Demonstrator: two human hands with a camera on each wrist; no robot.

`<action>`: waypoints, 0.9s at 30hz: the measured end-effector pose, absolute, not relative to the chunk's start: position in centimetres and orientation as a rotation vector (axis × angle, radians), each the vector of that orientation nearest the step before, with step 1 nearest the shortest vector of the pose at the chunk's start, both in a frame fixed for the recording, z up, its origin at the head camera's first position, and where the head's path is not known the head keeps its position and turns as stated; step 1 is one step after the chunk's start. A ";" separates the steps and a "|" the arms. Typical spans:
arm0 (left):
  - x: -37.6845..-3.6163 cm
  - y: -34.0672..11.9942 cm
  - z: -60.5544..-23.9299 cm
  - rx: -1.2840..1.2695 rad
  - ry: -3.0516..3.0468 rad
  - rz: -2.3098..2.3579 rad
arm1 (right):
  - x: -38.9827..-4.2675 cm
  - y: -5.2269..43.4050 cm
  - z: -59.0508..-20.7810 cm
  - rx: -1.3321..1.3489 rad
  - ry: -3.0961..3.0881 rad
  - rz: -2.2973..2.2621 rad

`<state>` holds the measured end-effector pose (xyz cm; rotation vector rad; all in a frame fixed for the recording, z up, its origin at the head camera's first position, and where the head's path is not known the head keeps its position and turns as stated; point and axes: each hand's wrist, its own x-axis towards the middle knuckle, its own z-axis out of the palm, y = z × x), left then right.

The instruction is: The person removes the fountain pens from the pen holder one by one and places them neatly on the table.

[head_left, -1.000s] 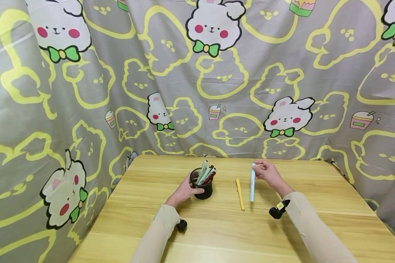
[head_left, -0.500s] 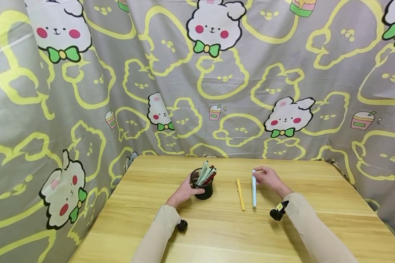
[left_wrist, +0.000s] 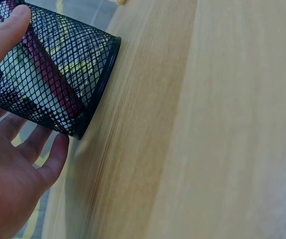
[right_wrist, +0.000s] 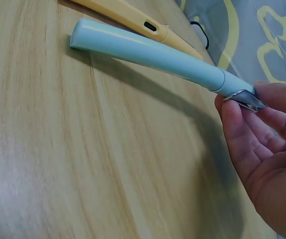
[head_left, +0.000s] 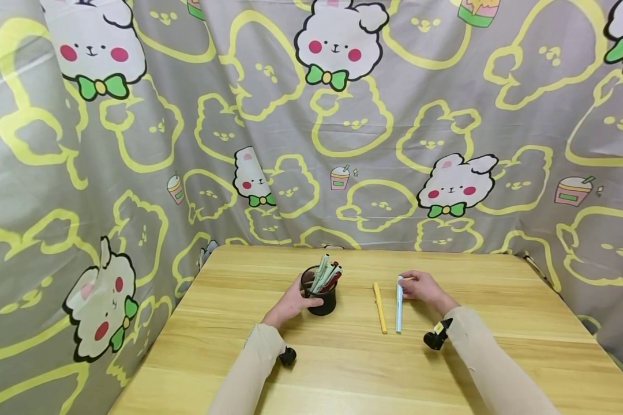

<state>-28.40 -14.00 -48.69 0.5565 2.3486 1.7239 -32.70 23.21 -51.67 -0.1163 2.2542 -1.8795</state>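
step: laying light-blue pen (head_left: 398,304) on table (head_left: 342,369) beside yellow pen (head_left: 379,307) | right hand (head_left: 421,287) grip: fingertips pinch its cap end | left hand (head_left: 291,304) grip: curled round mesh pen holder (head_left: 319,291) | next, likely: let go cleanly without rolling it

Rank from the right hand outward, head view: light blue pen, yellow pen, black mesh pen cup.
1. Light blue pen: in the right hand's grip at its clip end.
2. Yellow pen: lying just left of it.
3. Black mesh pen cup: farthest left, held by the left hand.

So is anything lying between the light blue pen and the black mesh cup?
Yes. The yellow pen lies on the wooden table between the light blue pen, pinched by the right hand, and the black mesh cup.
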 end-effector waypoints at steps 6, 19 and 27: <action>-28.4 -14.1 -48.7 0.548 2.344 1.713 | -32.9 22.9 -51.9 -0.090 2.250 -1.858; -28.3 -14.0 -48.7 0.530 2.365 1.716 | -32.9 22.1 -52.2 -0.055 2.302 -1.823; -28.4 -13.9 -48.8 0.553 2.366 1.719 | -32.9 21.3 -52.4 -0.074 2.316 -1.829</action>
